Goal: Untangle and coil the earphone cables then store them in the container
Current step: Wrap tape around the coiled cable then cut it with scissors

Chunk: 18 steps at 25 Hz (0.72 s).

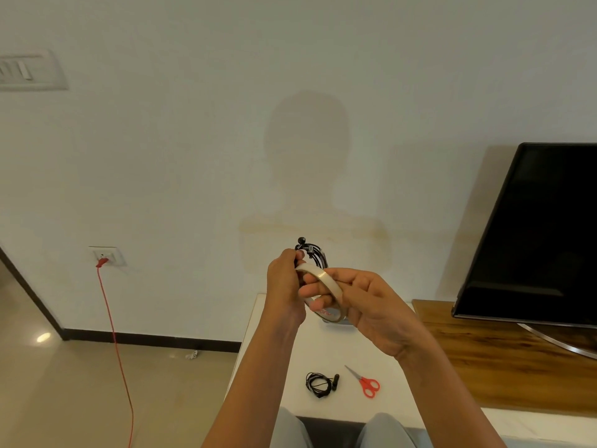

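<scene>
Your left hand (284, 282), fingers pinching a coiled black earphone cable (318, 253), your right hand (371, 305), fingers gripping a beige tape ring (323, 276) beside the cable

White table (323, 350) w/ red scissors (365, 383) on it, coiled black earphones (319, 384) just left of scissors, not touching, wood top (484, 367) w/ TV (533, 237) to scissors' right.

Above the flat white table (274, 376), the coiled black earphone cable (318, 253) is half hidden behind the left hand (284, 279) and the pale beige tape roll (326, 279). At the table's far end, the right hand (374, 305) covers a small grey thing (336, 322); I cannot tell what it is. Right of the table, the view's edge cuts off the black flat television (533, 231).
</scene>
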Each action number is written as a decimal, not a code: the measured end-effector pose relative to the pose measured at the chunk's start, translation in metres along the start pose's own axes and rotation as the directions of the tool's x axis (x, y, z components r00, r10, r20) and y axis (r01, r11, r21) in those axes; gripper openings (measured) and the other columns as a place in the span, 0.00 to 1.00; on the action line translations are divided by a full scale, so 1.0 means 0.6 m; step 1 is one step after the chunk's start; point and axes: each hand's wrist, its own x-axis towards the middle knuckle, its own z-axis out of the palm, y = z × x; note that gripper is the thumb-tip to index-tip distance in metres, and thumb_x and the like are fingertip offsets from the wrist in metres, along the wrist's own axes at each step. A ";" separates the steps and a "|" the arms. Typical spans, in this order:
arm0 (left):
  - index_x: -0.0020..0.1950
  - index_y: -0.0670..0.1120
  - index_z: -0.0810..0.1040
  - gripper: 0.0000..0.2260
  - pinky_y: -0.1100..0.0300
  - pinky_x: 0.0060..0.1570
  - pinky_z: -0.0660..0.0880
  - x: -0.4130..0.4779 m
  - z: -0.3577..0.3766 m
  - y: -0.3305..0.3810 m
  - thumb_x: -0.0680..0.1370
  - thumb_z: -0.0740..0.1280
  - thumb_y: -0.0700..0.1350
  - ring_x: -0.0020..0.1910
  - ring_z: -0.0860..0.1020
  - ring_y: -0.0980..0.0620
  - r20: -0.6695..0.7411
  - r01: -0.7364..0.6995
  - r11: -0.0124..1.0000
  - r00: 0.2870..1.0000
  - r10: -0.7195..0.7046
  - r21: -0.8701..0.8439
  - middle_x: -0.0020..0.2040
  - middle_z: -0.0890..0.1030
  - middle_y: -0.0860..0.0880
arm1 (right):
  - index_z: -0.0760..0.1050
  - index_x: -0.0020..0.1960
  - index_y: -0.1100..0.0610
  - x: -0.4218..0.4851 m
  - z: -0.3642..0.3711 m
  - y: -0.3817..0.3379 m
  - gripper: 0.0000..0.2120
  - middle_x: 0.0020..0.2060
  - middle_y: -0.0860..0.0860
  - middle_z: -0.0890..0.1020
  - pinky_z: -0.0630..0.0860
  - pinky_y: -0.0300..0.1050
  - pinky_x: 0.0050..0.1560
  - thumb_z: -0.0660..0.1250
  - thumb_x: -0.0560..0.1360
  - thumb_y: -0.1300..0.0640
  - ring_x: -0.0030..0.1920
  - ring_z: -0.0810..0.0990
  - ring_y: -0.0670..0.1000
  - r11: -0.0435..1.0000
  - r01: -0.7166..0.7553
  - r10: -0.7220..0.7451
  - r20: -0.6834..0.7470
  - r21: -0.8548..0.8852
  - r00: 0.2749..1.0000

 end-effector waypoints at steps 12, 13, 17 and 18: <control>0.36 0.42 0.67 0.12 0.66 0.26 0.67 -0.005 -0.004 0.009 0.79 0.56 0.39 0.28 0.67 0.53 0.304 -0.484 0.781 0.871 0.387 0.394 0.30 0.67 0.47 | 0.79 0.32 0.58 0.018 0.004 0.014 0.17 0.23 0.51 0.70 0.62 0.45 0.36 0.59 0.76 0.63 0.27 0.65 0.45 0.985 -0.082 0.019 -0.373 -0.152 0.928; 0.35 0.42 0.66 0.12 0.65 0.26 0.65 -0.005 -0.001 0.007 0.80 0.56 0.39 0.29 0.65 0.52 0.307 -0.491 0.773 0.868 0.392 0.401 0.30 0.66 0.47 | 0.79 0.32 0.58 0.019 0.005 0.016 0.16 0.23 0.51 0.71 0.62 0.45 0.36 0.59 0.76 0.63 0.27 0.65 0.46 0.985 -0.081 0.019 -0.378 -0.150 0.925; 0.34 0.43 0.65 0.13 0.60 0.29 0.64 0.002 -0.003 0.004 0.79 0.56 0.40 0.29 0.63 0.53 0.249 -0.461 0.790 0.887 0.390 0.403 0.28 0.65 0.51 | 0.77 0.49 0.55 0.012 0.003 0.018 0.08 0.32 0.51 0.83 0.73 0.46 0.36 0.62 0.77 0.64 0.31 0.77 0.49 0.956 0.042 -0.146 -0.347 -0.291 0.926; 0.34 0.43 0.66 0.13 0.58 0.31 0.66 0.003 -0.003 0.004 0.79 0.56 0.40 0.29 0.64 0.53 0.233 -0.446 0.798 0.894 0.382 0.405 0.28 0.65 0.51 | 0.76 0.51 0.52 0.009 0.001 0.019 0.07 0.34 0.50 0.84 0.75 0.45 0.36 0.63 0.77 0.63 0.32 0.79 0.49 0.911 0.081 -0.224 -0.319 -0.405 0.921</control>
